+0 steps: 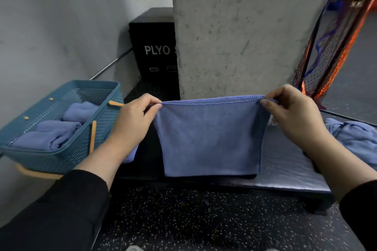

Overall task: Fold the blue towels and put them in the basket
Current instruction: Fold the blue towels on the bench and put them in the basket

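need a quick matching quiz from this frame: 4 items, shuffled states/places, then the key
Items:
1. held towel
2. basket
3. rolled towels
4. loose towel pile

States/places:
A. crumpled on the bench at the far right
B. teal, left of the left hand
C. hanging, top corners pinched by the left hand and the right hand
D. lying inside the basket

Pairs: 1-C, 2-B, 3-D, 4-A
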Demonstrator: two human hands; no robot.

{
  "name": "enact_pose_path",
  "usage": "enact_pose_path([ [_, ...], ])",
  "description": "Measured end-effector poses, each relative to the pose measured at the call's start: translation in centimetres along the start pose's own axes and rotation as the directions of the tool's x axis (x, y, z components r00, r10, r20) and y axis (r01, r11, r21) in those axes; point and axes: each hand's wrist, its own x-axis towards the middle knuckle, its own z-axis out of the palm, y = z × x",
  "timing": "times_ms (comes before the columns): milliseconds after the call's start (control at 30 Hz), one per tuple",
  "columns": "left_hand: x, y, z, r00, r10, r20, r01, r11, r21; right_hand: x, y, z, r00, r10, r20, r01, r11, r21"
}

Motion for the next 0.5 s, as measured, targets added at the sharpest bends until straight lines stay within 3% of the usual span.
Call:
enact_pose_path([
  [167, 0.2, 1.4, -1.6, 0.999, 0.047, -0.010, -0.047, 0.999, 0.021, -0.4, -1.7, -1.2, 0.997, 0.018, -0.081, -0.010, 0.995, 0.096],
  [333, 0.5, 1.0, -2.4, 0.993, 0.091, 0.080, -0.102, 0.985, 0.137, 0.0, -2.3, -1.8, 0.996, 0.037, -0.080, -0.038, 0.999, -0.022],
  [433, 0.1, 1.2, -2.0, 0.995, -0.070, 0.072, 0.065, 0.995, 0.076, -0.4, -1.5, -1.3, 0.995, 0.095, -0.017, -0.095, 0.994, -0.058],
  [500, 0.0, 0.9, -1.5, 0.968, -0.236, 0.083, 0.243, 0.967, -0.077, -0.6, -1.2, -1.1, 0.994, 0.108, -0.008, -0.108, 0.993, -0.044],
])
